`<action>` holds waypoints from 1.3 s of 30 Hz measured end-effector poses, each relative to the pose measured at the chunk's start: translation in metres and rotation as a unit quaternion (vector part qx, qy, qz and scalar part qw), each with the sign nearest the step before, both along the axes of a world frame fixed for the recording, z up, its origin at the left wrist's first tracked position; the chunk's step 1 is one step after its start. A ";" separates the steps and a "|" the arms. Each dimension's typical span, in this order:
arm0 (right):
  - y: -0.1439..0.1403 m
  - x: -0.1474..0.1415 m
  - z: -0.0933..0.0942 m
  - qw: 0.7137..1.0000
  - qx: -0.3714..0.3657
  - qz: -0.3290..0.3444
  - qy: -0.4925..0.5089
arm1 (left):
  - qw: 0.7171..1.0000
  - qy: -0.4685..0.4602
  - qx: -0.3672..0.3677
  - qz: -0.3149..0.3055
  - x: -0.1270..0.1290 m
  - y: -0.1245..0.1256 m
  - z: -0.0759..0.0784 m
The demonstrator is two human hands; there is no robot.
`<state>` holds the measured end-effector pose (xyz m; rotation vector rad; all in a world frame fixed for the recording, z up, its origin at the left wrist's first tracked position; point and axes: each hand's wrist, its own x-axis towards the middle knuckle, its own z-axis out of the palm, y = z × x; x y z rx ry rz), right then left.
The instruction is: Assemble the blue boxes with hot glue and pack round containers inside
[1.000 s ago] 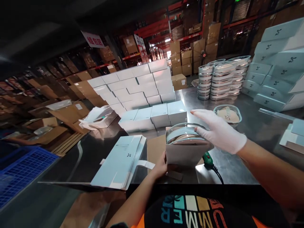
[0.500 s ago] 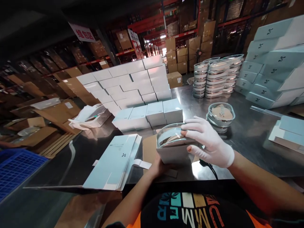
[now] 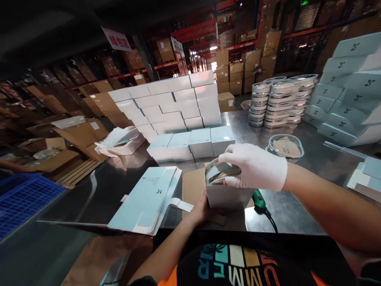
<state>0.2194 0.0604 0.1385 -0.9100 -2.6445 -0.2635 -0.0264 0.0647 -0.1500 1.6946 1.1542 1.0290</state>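
Note:
My left hand point(image 3: 200, 210) grips the left side of a small white box point(image 3: 229, 197), its fingers partly hidden. A clear glass food container point(image 3: 223, 171) sticks up out of the box's open top. My right hand point(image 3: 253, 167), in a white glove, closes over the right end of the container, thumb on the near side and fingers on the far side. Part of the container is hidden by the glove and box. Right of the box lies a green-handled tool point(image 3: 258, 198) with a black cord. Another glass container point(image 3: 285, 147) with a brown label stands behind my right wrist.
Flat light-blue cartons point(image 3: 143, 198) lie at left on the metal table point(image 3: 300, 210). White boxes point(image 3: 166, 99) form a wall behind. Stacked glass containers point(image 3: 281, 101) and light-blue boxes point(image 3: 342, 91) stand at the back right. A white basket point(image 3: 133, 143) and blue crate point(image 3: 29, 202) are left.
My right hand has gone from spread fingers resting on the glass container to a grasp around its right end. The green-handled tool has come into clearer view. The whole view has shifted slightly.

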 end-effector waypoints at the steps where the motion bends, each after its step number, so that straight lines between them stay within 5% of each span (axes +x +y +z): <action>1: -0.002 -0.002 0.003 1.000 0.017 0.003 -0.005 | 1.000 0.003 -0.002 -0.004 0.000 0.000 -0.002; 8: -0.013 -0.043 0.017 0.979 0.037 0.022 -0.199 | 0.999 -0.033 -0.023 -0.016 0.006 -0.001 -0.004; 10: -0.009 -0.036 0.010 0.985 0.049 0.050 -0.157 | 0.999 -0.038 -0.019 -0.019 0.007 -0.001 -0.001; 12: -0.008 -0.011 -0.006 0.994 0.082 0.066 -0.011 | 0.999 -0.033 -0.013 -0.021 0.008 0.000 0.002; 14: -0.012 0.023 -0.036 0.975 0.089 0.051 0.195 | 0.999 -0.035 -0.012 -0.027 0.009 0.000 0.006; 17: -0.022 0.062 -0.107 0.903 0.027 -0.048 0.425 | 0.998 -0.062 -0.013 -0.031 0.010 -0.006 0.014; 20: -0.035 0.066 -0.177 0.857 -0.060 -0.075 0.507 | 0.994 -0.105 0.012 0.007 0.011 -0.015 0.028; 23: -0.044 0.047 -0.209 0.873 -0.119 -0.024 0.473 | 0.990 -0.108 0.081 0.037 0.012 -0.020 0.048; 26: -0.039 0.024 -0.201 0.843 -0.187 -0.019 0.504 | 0.983 -0.066 0.169 0.034 0.016 -0.016 0.066; 31: -0.020 -0.009 -0.177 0.704 -0.288 -0.114 0.639 | 0.963 -0.090 0.226 0.116 0.024 -0.016 0.061; 34: -0.014 -0.024 -0.175 0.680 -0.222 -0.153 0.681 | 0.941 -0.115 0.259 0.183 0.021 -0.016 0.042; 39: -0.014 -0.020 -0.174 0.697 -0.246 -0.108 0.665 | 0.944 0.016 0.304 0.129 0.002 -0.010 0.031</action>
